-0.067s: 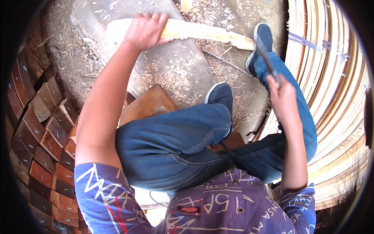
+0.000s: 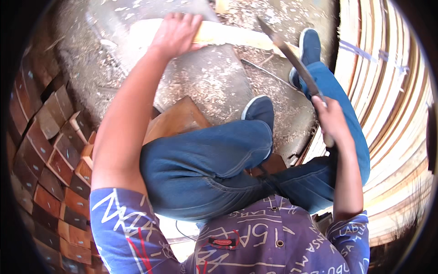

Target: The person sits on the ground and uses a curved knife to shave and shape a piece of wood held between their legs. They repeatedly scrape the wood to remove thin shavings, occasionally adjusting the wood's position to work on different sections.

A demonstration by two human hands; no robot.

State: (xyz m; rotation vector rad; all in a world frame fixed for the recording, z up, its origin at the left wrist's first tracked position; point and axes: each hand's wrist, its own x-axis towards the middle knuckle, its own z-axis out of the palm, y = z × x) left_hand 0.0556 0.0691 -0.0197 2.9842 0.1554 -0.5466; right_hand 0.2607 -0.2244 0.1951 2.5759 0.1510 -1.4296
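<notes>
A long pale piece of wood (image 2: 228, 34), with bark-coloured patches along one edge, lies across a grey board. My left hand (image 2: 178, 34) grips it near its left part, fingers curled over the far edge. In my right hand (image 2: 331, 119) is a machete (image 2: 299, 66), its handle end showing below the fist. The dark blade slants up and to the left, with its curved tip beyond the wood. In the picture the blade crosses over the wood's narrow right end, close to my shoe; whether it touches the wood I cannot tell.
The grey board (image 2: 205, 77) is strewn with wood chips. A brown wooden block (image 2: 180, 119) sits before my bent leg. Strapped pale planks (image 2: 378, 105) are stacked at the right, and cut wood blocks (image 2: 48, 196) at the left. A thin rod (image 2: 269, 75) lies near my feet.
The machete has swung to the left and its blade now shows more broadside. My left hand and the wood have shifted slightly right in the picture, as has the whole scene.
</notes>
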